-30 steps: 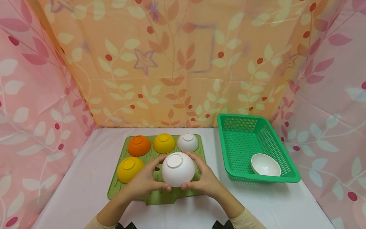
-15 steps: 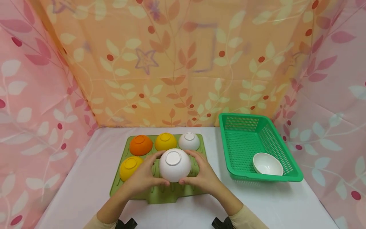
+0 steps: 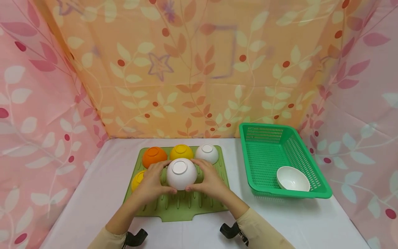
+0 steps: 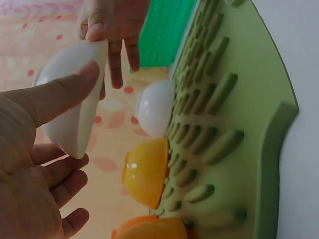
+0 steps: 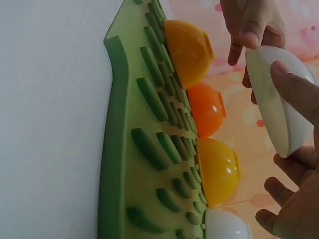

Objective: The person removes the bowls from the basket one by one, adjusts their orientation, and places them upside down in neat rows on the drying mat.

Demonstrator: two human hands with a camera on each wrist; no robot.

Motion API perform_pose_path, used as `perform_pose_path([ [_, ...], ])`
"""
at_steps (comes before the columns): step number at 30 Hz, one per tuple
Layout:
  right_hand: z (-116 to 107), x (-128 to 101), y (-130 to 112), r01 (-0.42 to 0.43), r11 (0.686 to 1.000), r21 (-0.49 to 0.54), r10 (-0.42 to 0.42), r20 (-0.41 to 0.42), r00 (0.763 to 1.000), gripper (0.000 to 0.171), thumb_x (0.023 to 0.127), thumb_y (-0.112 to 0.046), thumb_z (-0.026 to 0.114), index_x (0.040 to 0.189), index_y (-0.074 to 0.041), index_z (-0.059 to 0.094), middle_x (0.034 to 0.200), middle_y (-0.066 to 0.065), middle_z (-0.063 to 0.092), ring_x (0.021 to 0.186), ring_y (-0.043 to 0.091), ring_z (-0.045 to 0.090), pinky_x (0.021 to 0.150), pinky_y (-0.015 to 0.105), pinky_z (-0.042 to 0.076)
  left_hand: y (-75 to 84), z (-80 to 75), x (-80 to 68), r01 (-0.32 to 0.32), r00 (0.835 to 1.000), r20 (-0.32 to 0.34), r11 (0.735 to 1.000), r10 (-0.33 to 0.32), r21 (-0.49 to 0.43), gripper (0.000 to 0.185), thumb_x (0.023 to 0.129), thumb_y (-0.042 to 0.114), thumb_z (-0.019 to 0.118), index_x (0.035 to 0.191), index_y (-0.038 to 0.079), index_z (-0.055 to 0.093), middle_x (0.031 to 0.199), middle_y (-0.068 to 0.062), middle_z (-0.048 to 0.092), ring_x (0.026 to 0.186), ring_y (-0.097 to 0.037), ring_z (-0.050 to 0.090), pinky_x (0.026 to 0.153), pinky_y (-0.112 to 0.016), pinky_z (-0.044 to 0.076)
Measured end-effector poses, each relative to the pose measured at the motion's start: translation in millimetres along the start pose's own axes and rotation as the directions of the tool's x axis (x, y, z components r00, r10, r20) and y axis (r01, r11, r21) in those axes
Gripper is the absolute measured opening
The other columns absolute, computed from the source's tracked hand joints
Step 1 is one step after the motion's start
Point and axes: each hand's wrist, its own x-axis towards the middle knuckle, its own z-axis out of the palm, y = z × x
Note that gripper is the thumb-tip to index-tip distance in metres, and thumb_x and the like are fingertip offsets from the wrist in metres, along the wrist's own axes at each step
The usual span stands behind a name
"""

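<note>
Both hands hold one white bowl (image 3: 181,174) upside down, my left hand (image 3: 153,180) on its left side and my right hand (image 3: 209,180) on its right. The wrist views show this bowl (image 4: 75,109) (image 5: 281,99) hanging a little above the ribbed green mat (image 3: 186,206), apart from it. On the mat's back row stand an orange bowl (image 3: 154,156), a yellow bowl (image 3: 181,151) and a smaller white bowl (image 3: 207,153), all upside down. A second yellow bowl (image 3: 136,180) sits at the front left, partly hidden behind my left hand.
A green perforated basket (image 3: 264,152) stands to the right of the mat with one white bowl (image 3: 293,178) upright in its near corner. Patterned cloth walls close in the white table (image 3: 311,221) at the back and on both sides.
Both hands have carried the white bowl away from me and down, from over the mat's front edge to just before the back row.
</note>
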Motion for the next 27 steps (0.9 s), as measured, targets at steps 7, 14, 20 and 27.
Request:
perform_pose_path([
  [7,14.5,11.9,8.3,-0.067,0.997,-0.033,0.068,0.045,0.997,0.103,0.067,-0.047,0.095,0.152,-0.016,0.047,0.155,0.006,0.049,0.145,0.032,0.038,0.113,0.061,0.037,-11.8,0.1,5.3,-0.007,1.000,-0.001,0.999,0.007,0.052,0.100,0.065,0.029,0.099,0.150,0.011,0.049,0.146,-0.014,0.054,0.136,-0.041,0.039,0.109,-0.071,0.019],
  [14,26.5,16.1,18.3,-0.096,0.995,-0.007,0.096,0.069,0.993,0.101,0.065,-0.048,0.096,0.149,-0.014,0.051,0.151,0.004,0.053,0.141,0.030,0.042,0.112,0.060,0.037,-20.4,0.9,9.1,-0.054,0.998,0.032,0.991,0.050,0.123,0.096,0.065,0.030,0.099,0.147,0.010,0.052,0.145,-0.013,0.058,0.133,-0.040,0.042,0.108,-0.065,0.019],
  [20,35.1,17.7,26.7,-0.084,0.996,-0.023,0.085,0.071,0.994,0.100,0.064,-0.052,0.095,0.147,-0.014,0.053,0.147,0.004,0.056,0.138,0.029,0.044,0.112,0.058,0.038,-26.2,2.4,10.3,-0.095,0.995,0.052,0.977,0.087,0.190,0.093,0.065,0.033,0.099,0.144,0.010,0.056,0.142,-0.012,0.060,0.130,-0.037,0.044,0.108,-0.064,0.019],
  [27,40.3,19.4,31.6,-0.095,0.994,-0.048,0.098,0.082,0.992,0.098,0.064,-0.052,0.095,0.145,-0.015,0.054,0.147,0.004,0.056,0.138,0.029,0.044,0.113,0.057,0.035,-31.6,7.0,11.6,-0.107,0.994,0.047,0.963,0.098,0.247,0.093,0.064,0.037,0.099,0.143,0.010,0.057,0.140,-0.013,0.061,0.129,-0.037,0.045,0.109,-0.066,0.019],
])
